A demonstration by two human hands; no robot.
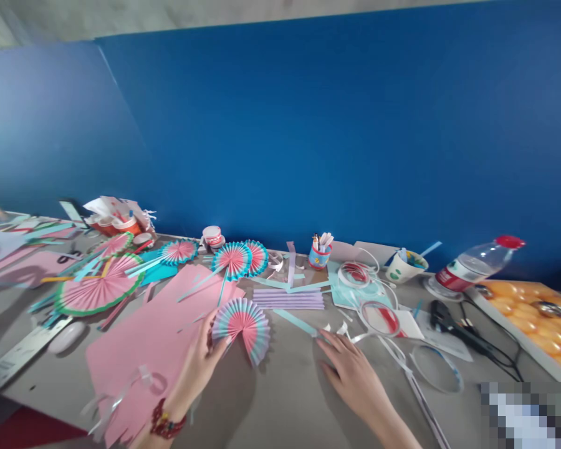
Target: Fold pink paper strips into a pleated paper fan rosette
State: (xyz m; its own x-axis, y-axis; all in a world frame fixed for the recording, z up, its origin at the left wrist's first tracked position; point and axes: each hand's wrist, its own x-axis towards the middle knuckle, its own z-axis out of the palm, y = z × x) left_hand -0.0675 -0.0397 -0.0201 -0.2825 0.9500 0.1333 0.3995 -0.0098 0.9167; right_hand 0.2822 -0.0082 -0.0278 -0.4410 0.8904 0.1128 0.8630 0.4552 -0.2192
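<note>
My left hand [203, 355], a beaded bracelet at its wrist, grips the left side of a pleated paper fan [255, 330]. The fan is pink at the centre, pale blue and lilac at the rim, and has a gap at the bottom. My right hand [348, 365] is low over the grey table, fingers stretched out. Its fingertips reach the near end of a light blue paper strip [295, 321]; whether they touch it I cannot tell. Behind the fan lies a pleated lilac paper [288, 299]. Two blue-edged pink fans [232, 260] [258, 257] overlap farther back.
Pink paper sheets [135, 337] spread on the left near a green-edged fan [100, 285] and a white mouse [67, 337]. Rolls of tape [379, 319], a paper cup [404, 267], a plastic bottle [472, 268] and a black glue gun [453, 327] stand or lie right. A blue partition [308, 125] rises behind.
</note>
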